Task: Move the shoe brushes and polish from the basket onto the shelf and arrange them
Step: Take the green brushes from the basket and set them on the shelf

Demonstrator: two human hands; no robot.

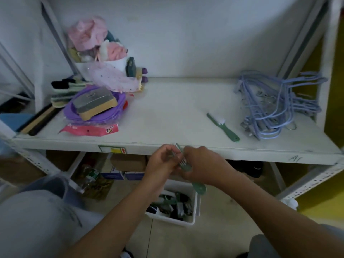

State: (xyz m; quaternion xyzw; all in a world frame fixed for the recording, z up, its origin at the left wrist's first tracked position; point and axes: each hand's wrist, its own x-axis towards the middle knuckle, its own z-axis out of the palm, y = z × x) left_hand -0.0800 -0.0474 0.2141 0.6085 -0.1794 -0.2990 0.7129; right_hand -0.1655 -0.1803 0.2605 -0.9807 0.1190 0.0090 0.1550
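A white metal shelf stands against a white wall, and its middle part is bare. In front of the front edge of the shelf, above a white basket on the floor, the two hands meet close together. The right hand grips a green brush with its fingers closed around the handle; the white bristles show between the two hands, the round end of the handle hangs down below the right hand, and the tip rises a little above the shelf edge. The left hand has its fingers curled and pinches a thin grey piece just beside the bristles; it is too blurred to tell what it is. More brushes lie in the basket, some green, some dark. A second green brush already lies flat on the shelf, right of the middle, near a heap of blue hangers but apart from it. On the left side lie a pile of purple plates with a block brush on top, a pink packet near the front edge, some flat brushes behind, and a white tub with pink cloths. The open room is between the plates and the second green brush.
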